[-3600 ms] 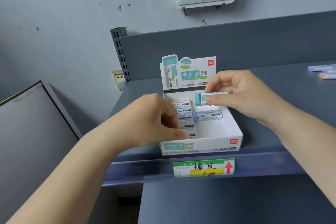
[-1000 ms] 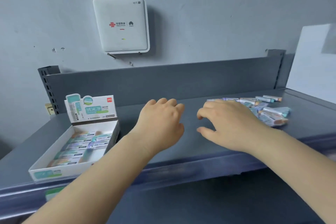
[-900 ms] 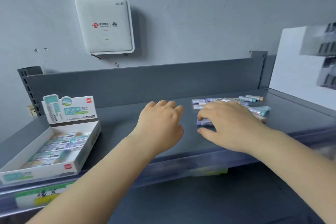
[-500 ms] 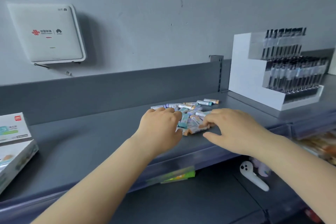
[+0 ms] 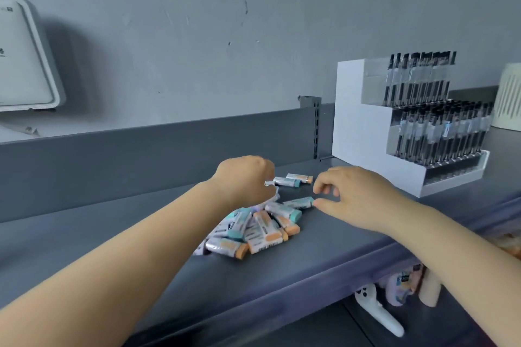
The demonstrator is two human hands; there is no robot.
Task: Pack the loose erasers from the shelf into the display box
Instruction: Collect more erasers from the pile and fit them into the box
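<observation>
Heap of small wrapped erasers with teal and orange ends [image 5: 253, 229] on dark grey metal shelf [image 5: 324, 256]. Left hand [image 5: 248, 182] curled over heap's far edge; grasp not discernible. Right hand [image 5: 358, 197]: thumb touches a teal-ended eraser [image 5: 298, 202], fingers narrowly parted. Grey wall [image 5: 225, 36] behind.

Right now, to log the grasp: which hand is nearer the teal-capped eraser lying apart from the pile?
Right: its thumb meets the eraser. Left is back-left, over the pile.
</observation>
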